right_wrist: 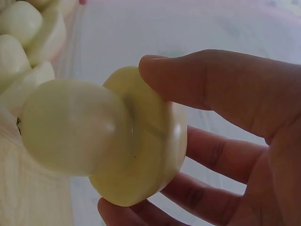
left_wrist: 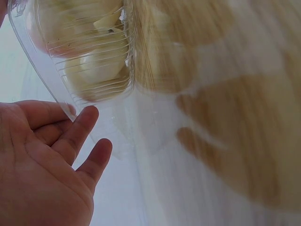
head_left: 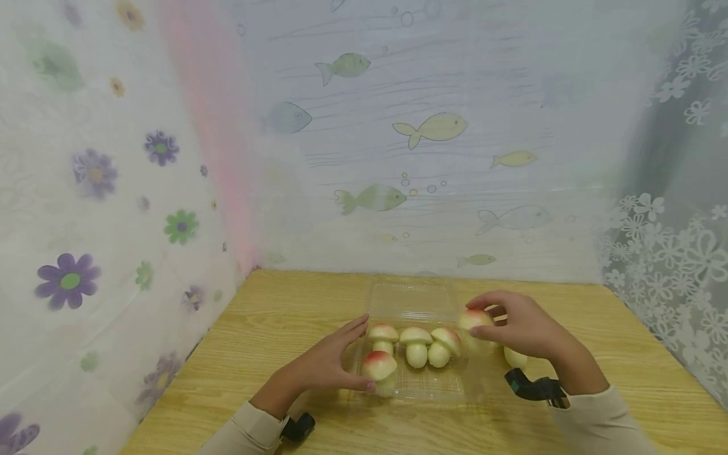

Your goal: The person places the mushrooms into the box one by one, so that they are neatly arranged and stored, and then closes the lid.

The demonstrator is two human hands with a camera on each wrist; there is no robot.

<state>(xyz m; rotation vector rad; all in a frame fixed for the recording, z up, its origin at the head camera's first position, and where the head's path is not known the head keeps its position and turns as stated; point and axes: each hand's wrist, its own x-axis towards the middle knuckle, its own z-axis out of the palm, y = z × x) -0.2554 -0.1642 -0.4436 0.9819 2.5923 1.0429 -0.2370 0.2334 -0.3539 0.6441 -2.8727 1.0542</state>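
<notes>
"Where's the mushroom-shaped piece in play?"

"The pale yellow one with a red-blushed, rounded cap is just beside or over the right wall of the clear ribbed plastic container; I can't tell which. The right hand grasps it by the cap, thumb against fingers, with the stem toward the container."

"And the left hand?"

"Grasping nothing: its fingers are spread loosely at the container's left rim, tips seemingly touching it."

"What could go wrong?"

"The cap looks smooth, so a light pinch might let it roll out and drop on the table, right of the container. A low stem could also catch the right wall and shove the whole container, since the plastic looks light and the left hand isn't gripping it."

"Anything inside at risk?"

"Four similar pale mushrooms sit in the container. The rightmost one leans, so a bump might tip it; the front-left one stands near the left thumb and could be nudged."

"And outside?"

"One loose pale piece, right of the container, lies partly hidden by the right hand. A careless wrist might send it rolling."
</notes>
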